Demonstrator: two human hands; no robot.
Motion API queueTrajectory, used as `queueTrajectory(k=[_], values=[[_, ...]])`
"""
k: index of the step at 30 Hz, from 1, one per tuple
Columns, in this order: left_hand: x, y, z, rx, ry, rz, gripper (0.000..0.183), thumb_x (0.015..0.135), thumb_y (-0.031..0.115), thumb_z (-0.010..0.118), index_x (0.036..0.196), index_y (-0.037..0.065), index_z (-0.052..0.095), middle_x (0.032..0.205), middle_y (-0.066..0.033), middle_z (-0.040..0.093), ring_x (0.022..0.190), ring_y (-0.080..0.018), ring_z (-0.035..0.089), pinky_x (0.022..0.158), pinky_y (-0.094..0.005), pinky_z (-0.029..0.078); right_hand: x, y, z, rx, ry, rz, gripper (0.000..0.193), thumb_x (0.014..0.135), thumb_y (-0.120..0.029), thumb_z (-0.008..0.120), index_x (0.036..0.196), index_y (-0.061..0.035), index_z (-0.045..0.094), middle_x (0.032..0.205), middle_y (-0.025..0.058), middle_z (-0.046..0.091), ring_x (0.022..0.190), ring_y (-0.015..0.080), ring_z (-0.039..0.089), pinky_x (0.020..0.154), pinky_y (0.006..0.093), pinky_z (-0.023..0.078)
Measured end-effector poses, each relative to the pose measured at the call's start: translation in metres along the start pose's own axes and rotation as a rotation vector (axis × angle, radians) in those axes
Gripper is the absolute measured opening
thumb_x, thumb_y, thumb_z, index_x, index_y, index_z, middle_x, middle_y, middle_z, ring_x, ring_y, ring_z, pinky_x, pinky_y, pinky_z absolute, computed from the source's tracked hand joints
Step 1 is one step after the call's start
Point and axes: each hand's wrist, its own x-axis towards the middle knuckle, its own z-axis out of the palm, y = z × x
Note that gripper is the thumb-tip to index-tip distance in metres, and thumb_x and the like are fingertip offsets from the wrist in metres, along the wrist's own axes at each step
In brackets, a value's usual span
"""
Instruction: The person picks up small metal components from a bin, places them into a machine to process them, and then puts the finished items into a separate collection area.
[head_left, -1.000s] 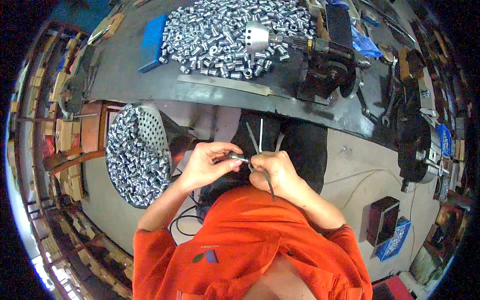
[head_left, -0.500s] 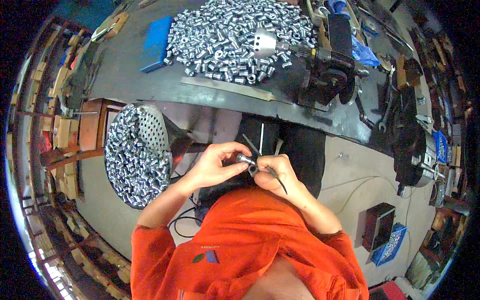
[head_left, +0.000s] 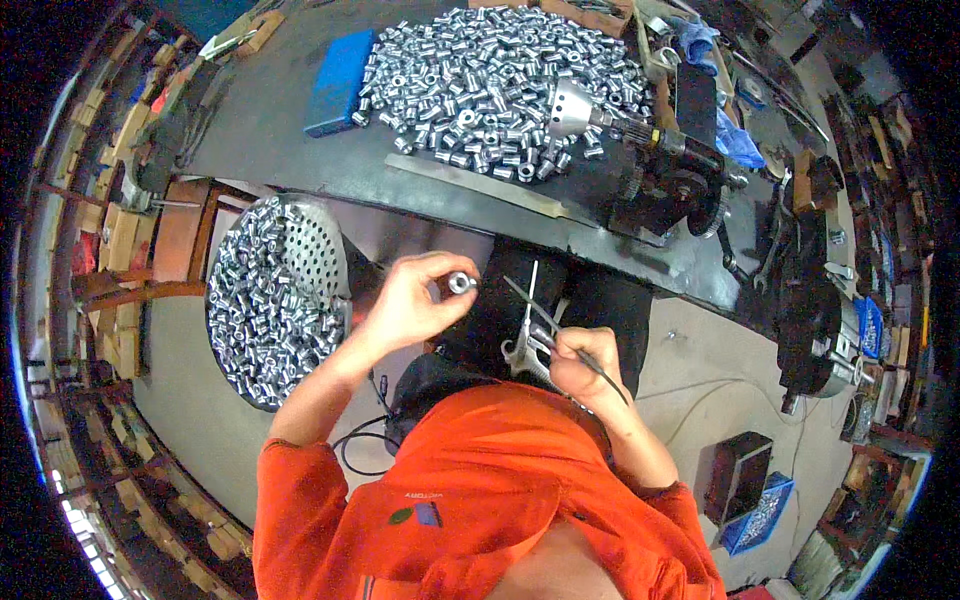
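Observation:
My left hand (head_left: 412, 300) pinches a small shiny metal sleeve (head_left: 460, 282) between thumb and fingers, lifted to the left above my lap. My right hand (head_left: 585, 362) grips a thin dark rod tool (head_left: 560, 332) that points up and left, with a pale metal handled tool (head_left: 527, 340) beside its fingers. The two hands are apart. A big heap of the same metal sleeves (head_left: 500, 80) lies on the dark workbench (head_left: 300, 150) ahead. My orange sleeves fill the lower middle.
A round perforated basket (head_left: 275, 300) full of sleeves stands at my left. A blue box (head_left: 338, 82) lies left of the heap. A dark machine with a cone-shaped chuck (head_left: 640, 160) sits on the bench's right. A blue crate (head_left: 757, 512) rests on the floor at right.
My hands were together at my lap with the sleeve on the rod. Now my left hand has drawn the sleeve away up and left, and the right hand stays low with the rod.

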Motion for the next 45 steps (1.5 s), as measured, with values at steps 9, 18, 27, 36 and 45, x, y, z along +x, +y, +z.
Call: queueTrajectory(k=[9, 18, 27, 36, 45], values=[[-0.005, -0.020, -0.004, 0.511, 0.064, 0.189, 0.025, 0.060, 0.006, 0.067, 0.085, 0.007, 0.062, 0.069, -0.0079, 0.054, 0.058, -0.0259, 0.057, 0.050, -0.0353, 0.046, 0.008, -0.039, 0.002, 0.114, -0.146, -0.351, 0.030, 0.052, 0.005, 0.051, 0.054, -0.0071, 0.023, 0.048, 0.0041, 0.033, 0.040, 0.0173, 0.034, 0.039, 0.0282, 0.023], [0.007, -0.017, 0.012, 0.536, 0.010, 0.326, 0.027, 0.059, 0.012, 0.068, 0.086, 0.008, 0.061, 0.070, -0.0071, 0.055, 0.060, -0.0283, 0.057, 0.053, -0.0383, 0.046, 0.027, -0.021, 0.023, -0.016, -0.175, -0.213, 0.024, 0.061, -0.005, 0.061, 0.059, -0.0050, 0.037, 0.055, 0.0094, 0.038, 0.046, 0.0241, 0.043, 0.043, 0.0347, 0.030], [0.124, -0.047, -0.020, 0.536, 0.247, 0.146, 0.029, 0.069, 0.018, 0.065, 0.097, 0.010, 0.064, 0.078, -0.0139, 0.064, 0.066, -0.0294, 0.063, 0.061, -0.0404, 0.049, 0.011, -0.024, -0.003, -0.171, 0.106, -0.409, 0.023, 0.055, 0.001, 0.051, 0.052, -0.0055, 0.029, 0.049, 0.0059, 0.036, 0.038, 0.0192, 0.038, 0.038, 0.0293, 0.026], [0.073, -0.025, -0.110, 0.258, 0.341, -0.029, 0.026, 0.083, 0.009, 0.063, 0.107, 0.001, 0.060, 0.067, -0.0011, 0.058, 0.056, -0.0065, 0.050, 0.051, -0.0224, 0.041, 0.002, -0.001, 0.010, -0.099, 0.175, -0.228, 0.020, 0.056, 0.000, 0.052, 0.052, -0.0057, 0.034, 0.049, 0.0046, 0.035, 0.040, 0.0180, 0.037, 0.040, 0.0295, 0.026], [-0.079, -0.188, -0.206, 0.918, 0.497, -0.730, 0.034, 0.071, 0.029, 0.060, 0.094, 0.005, 0.066, 0.090, -0.0184, 0.066, 0.085, -0.0354, 0.063, 0.077, -0.0439, 0.050, 0.010, -0.005, 0.010, -0.042, 0.044, -0.171, 0.026, 0.058, -0.004, 0.056, 0.053, -0.0057, 0.031, 0.049, 0.0044, 0.036, 0.043, 0.0148, 0.035, 0.042, 0.0274, 0.026]])
